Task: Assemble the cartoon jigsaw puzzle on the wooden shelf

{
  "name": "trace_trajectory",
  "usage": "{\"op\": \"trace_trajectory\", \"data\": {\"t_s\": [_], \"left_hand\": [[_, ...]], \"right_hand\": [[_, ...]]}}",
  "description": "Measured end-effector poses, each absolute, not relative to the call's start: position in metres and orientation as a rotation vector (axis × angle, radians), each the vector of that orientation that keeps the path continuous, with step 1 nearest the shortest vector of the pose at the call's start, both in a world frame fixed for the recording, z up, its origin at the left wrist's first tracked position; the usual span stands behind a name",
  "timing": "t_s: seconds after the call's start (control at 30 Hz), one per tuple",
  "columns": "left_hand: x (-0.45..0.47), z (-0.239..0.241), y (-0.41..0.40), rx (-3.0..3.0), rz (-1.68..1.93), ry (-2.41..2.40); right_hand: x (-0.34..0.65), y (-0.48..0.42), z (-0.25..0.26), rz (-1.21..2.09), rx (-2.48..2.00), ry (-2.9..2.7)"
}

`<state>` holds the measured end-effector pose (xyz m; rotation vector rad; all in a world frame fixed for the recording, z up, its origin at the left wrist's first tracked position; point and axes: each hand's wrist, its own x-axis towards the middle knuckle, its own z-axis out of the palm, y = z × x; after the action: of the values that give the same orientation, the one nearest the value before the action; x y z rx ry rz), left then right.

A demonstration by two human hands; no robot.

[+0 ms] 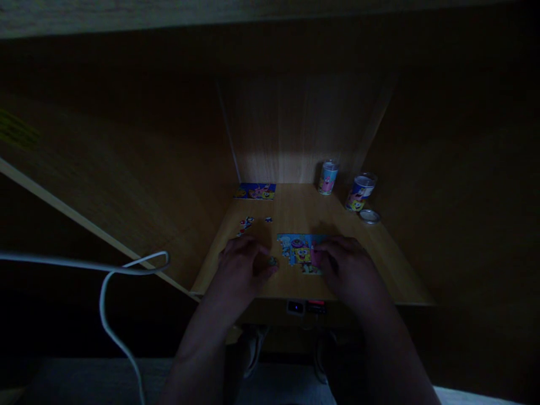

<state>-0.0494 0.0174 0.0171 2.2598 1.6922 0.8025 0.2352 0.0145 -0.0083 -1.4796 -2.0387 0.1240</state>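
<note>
Jigsaw puzzle point(301, 256) lies part-built at lower centre; the half-open left hand point(242, 263) has a piece point(273, 261) by its thumb, the curled right hand point(346, 267) covers the puzzle's right; neither grip is clear.

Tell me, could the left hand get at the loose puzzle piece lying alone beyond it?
Probably yes: the left hand is close, and only wooden surface shows between it and the loose puzzle piece. A small piece by its thumb, if held, might need putting down first.
</note>
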Motion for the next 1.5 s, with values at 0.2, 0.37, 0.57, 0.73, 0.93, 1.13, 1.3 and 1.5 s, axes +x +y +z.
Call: {"op": "trace_trajectory", "data": {"t_s": [0.2,0.37,0.57,0.73,0.93,1.13,1.3,1.5], "left_hand": [[-0.048,0.021,0.016,2.278,0.706,1.651],[-0.045,0.020,0.016,2.279,0.741,1.581],[-0.034,0.011,0.019,2.298,0.878,1.515],[-0.026,0.009,0.020,2.322,0.899,1.466],[-0.025,0.009,0.019,2.354,0.888,1.493],[-0.024,0.007,0.020,2.355,0.886,1.529],[-0.025,0.006,0.021,2.389,0.899,1.472],[-0.027,0.006,0.020,2.410,0.890,1.410]], "right_hand": [[0.235,0.014,-0.007,0.125,-1.483,-2.044],[0.234,0.013,-0.007,0.113,-1.491,-2.037],[0.234,0.014,-0.007,0.125,-1.480,-2.044],[0.234,0.015,-0.006,0.102,-1.483,-2.053],[0.233,0.014,-0.005,0.115,-1.500,-2.051],[0.234,0.014,-0.007,0.112,-1.490,-2.050],[0.234,0.014,-0.005,0.116,-1.489,-2.048],[0.234,0.015,-0.006,0.103,-1.484,-2.051]]}}
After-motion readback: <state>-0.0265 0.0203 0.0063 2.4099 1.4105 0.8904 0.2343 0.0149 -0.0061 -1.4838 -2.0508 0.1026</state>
